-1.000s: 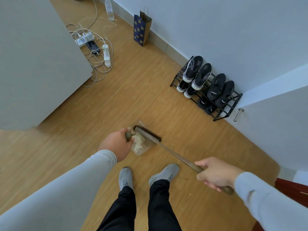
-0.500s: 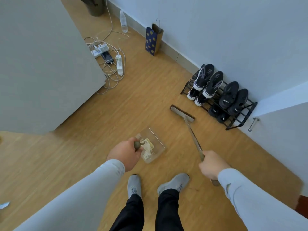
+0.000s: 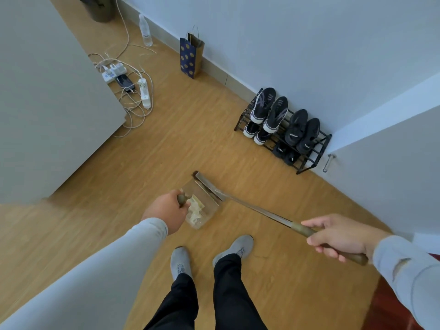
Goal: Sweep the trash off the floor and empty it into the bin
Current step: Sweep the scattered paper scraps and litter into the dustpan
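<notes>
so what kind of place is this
Most likely the entry area of a home: a black wire shoe rack holding sneakers stands against the white wall, white power strips with tangled cables lie on the wood-look floor, and a navy dotted paper gift bag sits nearby.

Left hand [image 3: 166, 208], right hand [image 3: 338, 236] gripping.

— Where do we have room on the floor [image 3: 181, 148]?

— Along the open middle strip, from our feet toward the far edge. On the left the grey panel [image 3: 47, 103] walls us in, with a tangle of cables [image 3: 133, 115] and power strips [image 3: 145, 92] at its corner.

— And the right edge?

— There the shoe rack [image 3: 283, 132] stands against the wall, with a paper bag [image 3: 190, 58] and a bottle [image 3: 145, 30] farther along. The broom [image 3: 250, 207] slants across our right side, its head at the dustpan [image 3: 202, 208].
</notes>
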Demonstrator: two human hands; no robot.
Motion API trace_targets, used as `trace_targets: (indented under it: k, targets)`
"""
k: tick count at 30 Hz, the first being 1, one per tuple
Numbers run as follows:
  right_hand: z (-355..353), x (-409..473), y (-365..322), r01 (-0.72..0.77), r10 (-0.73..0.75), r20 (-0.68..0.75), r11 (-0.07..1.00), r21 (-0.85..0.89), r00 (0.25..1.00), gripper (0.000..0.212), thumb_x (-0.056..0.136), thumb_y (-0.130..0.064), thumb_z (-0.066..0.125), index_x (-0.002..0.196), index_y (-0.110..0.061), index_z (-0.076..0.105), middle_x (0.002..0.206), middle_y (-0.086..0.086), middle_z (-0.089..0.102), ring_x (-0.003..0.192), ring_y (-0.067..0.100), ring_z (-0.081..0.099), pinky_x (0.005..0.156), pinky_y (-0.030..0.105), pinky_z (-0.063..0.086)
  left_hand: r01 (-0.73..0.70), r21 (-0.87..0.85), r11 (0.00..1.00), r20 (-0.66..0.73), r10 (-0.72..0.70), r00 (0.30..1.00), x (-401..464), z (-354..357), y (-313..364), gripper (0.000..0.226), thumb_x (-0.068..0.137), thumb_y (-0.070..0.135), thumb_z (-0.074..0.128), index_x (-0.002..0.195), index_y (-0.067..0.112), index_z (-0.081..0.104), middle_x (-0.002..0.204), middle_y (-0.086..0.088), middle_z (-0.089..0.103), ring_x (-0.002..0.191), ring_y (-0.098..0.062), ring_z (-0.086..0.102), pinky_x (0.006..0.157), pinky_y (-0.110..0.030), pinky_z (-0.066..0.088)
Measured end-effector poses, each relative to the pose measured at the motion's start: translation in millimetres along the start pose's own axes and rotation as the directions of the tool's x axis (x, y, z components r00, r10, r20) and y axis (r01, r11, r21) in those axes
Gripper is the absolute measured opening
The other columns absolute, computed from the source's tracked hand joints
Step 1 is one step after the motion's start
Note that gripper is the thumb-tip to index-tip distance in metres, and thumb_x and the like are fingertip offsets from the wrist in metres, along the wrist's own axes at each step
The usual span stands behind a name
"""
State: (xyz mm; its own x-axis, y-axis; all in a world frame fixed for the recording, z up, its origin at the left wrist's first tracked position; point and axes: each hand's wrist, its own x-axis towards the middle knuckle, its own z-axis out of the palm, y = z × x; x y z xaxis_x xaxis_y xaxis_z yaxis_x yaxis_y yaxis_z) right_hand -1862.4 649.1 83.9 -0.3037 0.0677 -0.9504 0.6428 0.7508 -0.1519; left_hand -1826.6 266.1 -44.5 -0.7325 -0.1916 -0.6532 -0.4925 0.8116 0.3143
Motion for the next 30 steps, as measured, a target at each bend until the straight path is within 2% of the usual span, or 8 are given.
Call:
trace_targets:
  k: [3,10,13,18,24,27,30]
  targets:
    - [20,-22,-2,0.036,-0.037,-0.042,0.999,-0.038,0.998,0.065,0.093,-0.007,0.063,0.154,-0.021,0.043,0.068,0.007,0.063,0.043,0.012,0.048,0.042,0.025,0.042,0.005,0.017,1.000,0.019,-0.005,1.000,-24,-10,-11,0.035,0.097,0.054,0.050,0.124,0.033,0.056,0.098,0.006,0.066,0.086,-0.021,0.065,0.072,-0.033,0.056]
    - [61,-61,-19,0.068,-0.081,-0.159,0.994,-0.083,0.984,0.050,0.099,-0.013,0.057,0.149,-0.014,0.047,0.065,0.006,0.062,0.043,0.011,0.050,0.044,0.025,0.042,-0.068,0.085,0.994,-0.004,0.069,0.998,-85,-49,-48,0.033,0.097,0.054,0.049,0.122,0.034,0.056,0.093,0.010,0.066,0.082,-0.018,0.065,0.069,-0.031,0.056]
    - [71,-71,-18,0.065,-0.079,-0.187,0.995,-0.080,0.979,0.049,0.099,-0.014,0.057,0.148,-0.013,0.049,0.064,0.007,0.062,0.044,0.012,0.050,0.045,0.024,0.042,-0.055,0.022,0.998,-0.030,0.056,0.998,-106,-63,-69,0.028,0.097,0.051,0.050,0.118,0.034,0.057,0.090,0.013,0.064,0.082,-0.016,0.064,0.064,-0.029,0.051]
    - [79,-73,-12,0.034,-0.056,-0.232,0.995,-0.097,0.971,0.055,0.098,-0.012,0.058,0.152,-0.014,0.044,0.062,0.007,0.061,0.043,0.013,0.049,0.044,0.023,0.041,-0.020,-0.104,0.994,-0.089,0.011,0.996,-132,-78,-104,0.019,0.096,0.046,0.055,0.109,0.034,0.061,0.095,0.011,0.067,0.085,-0.015,0.065,0.076,-0.033,0.056]
    - [101,-53,20,0.000,-0.064,-0.273,0.973,-0.230,0.960,0.062,0.096,-0.011,0.059,0.155,-0.016,0.041,0.067,0.010,0.063,0.041,0.014,0.051,0.045,0.022,0.042,0.006,-0.208,0.978,-0.197,-0.048,0.979,-185,-55,-135,0.011,0.093,0.046,0.061,0.097,0.036,0.062,0.087,0.010,0.067,0.075,-0.013,0.065,0.073,-0.035,0.059]
    - [112,-34,48,0.021,-0.114,-0.272,0.947,-0.322,0.956,0.061,0.096,-0.010,0.056,0.155,-0.016,0.043,0.071,0.013,0.065,0.045,0.018,0.054,0.044,0.023,0.045,0.019,-0.268,0.963,-0.241,-0.086,0.967,-225,-32,-138,0.011,0.094,0.046,0.062,0.090,0.036,0.059,0.081,0.009,0.065,0.070,-0.014,0.062,0.061,-0.032,0.052]
    - [133,1,89,0.049,-0.162,-0.253,0.914,-0.403,0.954,0.053,0.097,-0.007,0.051,0.149,-0.013,0.050,0.071,0.013,0.064,0.046,0.021,0.056,0.041,0.022,0.044,0.034,-0.296,0.955,-0.287,-0.122,0.950,-266,-2,-139,0.014,0.095,0.045,0.063,0.096,0.031,0.062,0.075,0.008,0.063,0.065,-0.015,0.060,0.057,-0.029,0.044]
